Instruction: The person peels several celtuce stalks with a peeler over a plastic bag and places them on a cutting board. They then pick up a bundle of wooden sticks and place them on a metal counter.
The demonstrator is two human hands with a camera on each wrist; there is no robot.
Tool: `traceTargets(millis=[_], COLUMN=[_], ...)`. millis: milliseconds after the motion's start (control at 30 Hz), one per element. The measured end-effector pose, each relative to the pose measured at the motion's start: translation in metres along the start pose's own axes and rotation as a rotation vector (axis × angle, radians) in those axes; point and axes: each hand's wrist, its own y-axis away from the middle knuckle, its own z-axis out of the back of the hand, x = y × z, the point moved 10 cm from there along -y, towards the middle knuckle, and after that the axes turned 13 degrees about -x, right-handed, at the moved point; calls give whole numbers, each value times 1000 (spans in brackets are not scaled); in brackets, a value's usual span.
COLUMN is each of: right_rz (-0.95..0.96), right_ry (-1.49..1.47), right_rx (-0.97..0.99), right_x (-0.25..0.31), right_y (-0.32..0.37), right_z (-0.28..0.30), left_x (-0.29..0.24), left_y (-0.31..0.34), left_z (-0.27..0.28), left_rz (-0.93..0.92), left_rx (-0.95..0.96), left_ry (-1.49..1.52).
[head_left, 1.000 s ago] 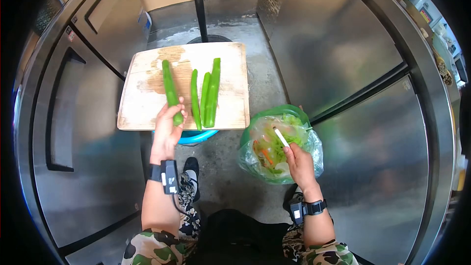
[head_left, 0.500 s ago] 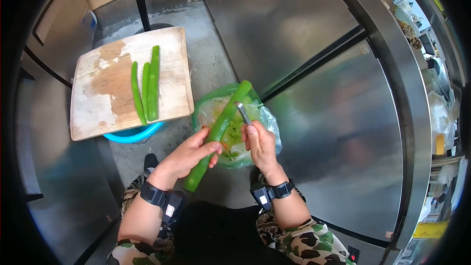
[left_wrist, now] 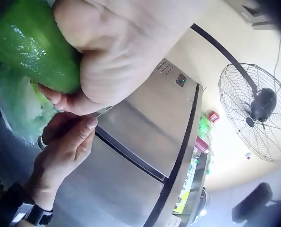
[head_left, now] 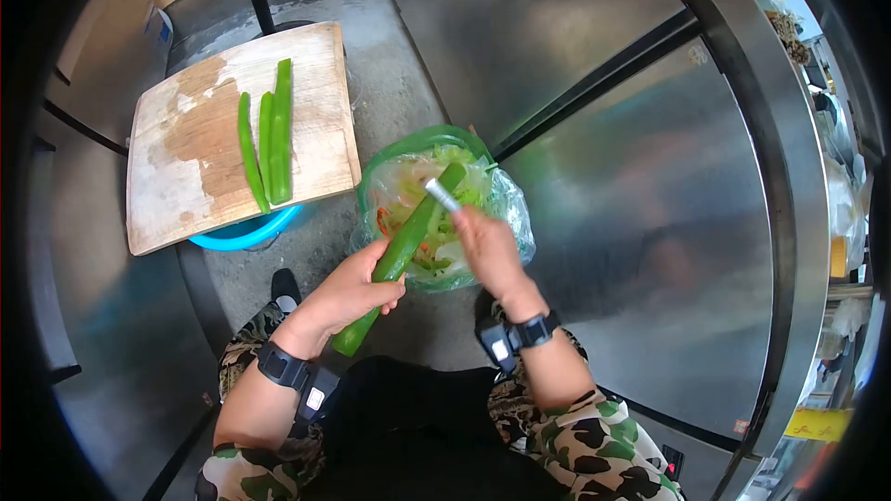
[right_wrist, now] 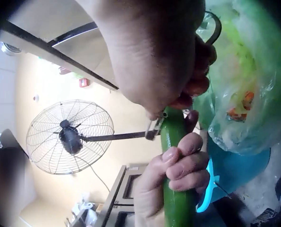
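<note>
Green vegetable [head_left: 406, 243] moved from over the cutting board [head_left: 186, 190] to above the bag [head_left: 382, 160]

My left grip [head_left: 353, 294] curls round it; my right grip [head_left: 492, 255] pinches a metal tool [head_left: 442, 194] by its upper part. Three green pieces [head_left: 281, 134] lie boarded.

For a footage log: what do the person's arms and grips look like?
The left sleeve and right sleeve are camouflage in green, black and off-white. A left strap and right strap, both black, each carry a dark box with a white label. The left grip and right grip are gloveless.
</note>
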Motion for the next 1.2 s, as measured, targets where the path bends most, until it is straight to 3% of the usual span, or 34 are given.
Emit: traceTargets(millis=[167,233,333,467,567,700,800,900,933,1033,1133,1200], right_rz=[-154,-153,-151,34,68,-127,-147,-169,-246,-250,18,41], right_ry=[215,147,-71,-195,-292,-67,155,86,-37,-197,-212,-212], right_rx=[-135,-161,17,218,217,28,-140,-168,-77,98,253,259], right_x=[-70,-54,-7,48,46,-21,-54,-58,-46,-14,41,40], right_y=[-17,-17,-4,19,29,-3,-21,-19,-16,0,14,18], right_z=[13,18,6,-11,-23,-11,15,16,12,-7,-19,-30], left_x=[7,7,10,3,-1,3,-1,-4,2,13,13,9], left_y=[10,7,-4,-11,-9,0,12,11,3,-8,-10,-10], left_z=[-4,1,14,14,9,-5,-14,-6,1,16,21,22], left_rz=[64,70,90,95,86,135,170,134,116,92,70,31], left_rx=[72,40,-83,-71,-32,26,96,60,23,-44,-50,-44], left_ry=[-19,38,119,253,280,263,272,288,275,244,196,144])
